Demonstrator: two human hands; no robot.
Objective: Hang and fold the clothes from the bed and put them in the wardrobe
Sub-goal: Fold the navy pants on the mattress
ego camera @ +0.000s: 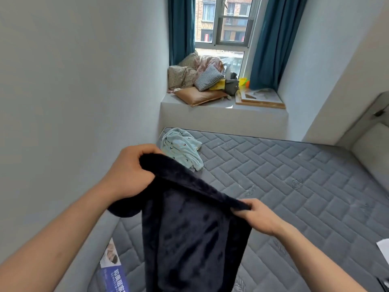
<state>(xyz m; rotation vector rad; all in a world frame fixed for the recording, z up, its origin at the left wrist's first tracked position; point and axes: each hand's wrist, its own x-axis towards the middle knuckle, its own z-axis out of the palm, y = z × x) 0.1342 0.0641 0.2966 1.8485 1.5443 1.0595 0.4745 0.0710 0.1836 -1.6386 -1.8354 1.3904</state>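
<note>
A dark navy fleece garment (193,239) hangs in front of me above the bed, stretched along its top edge. My left hand (131,171) grips its upper left corner, fingers curled round the fabric. My right hand (257,214) pinches the top edge on the right, lower than the left. A crumpled light blue patterned garment (182,149) lies on the grey quilted mattress (294,186) near the far left corner. No wardrobe is in view.
A wall runs close along the bed's left side. Beyond the bed a window ledge (221,116) carries pillows, bedding, a bag and a wooden board. A padded headboard (366,142) stands at the right. A white paper (384,248) lies at the mattress's right edge.
</note>
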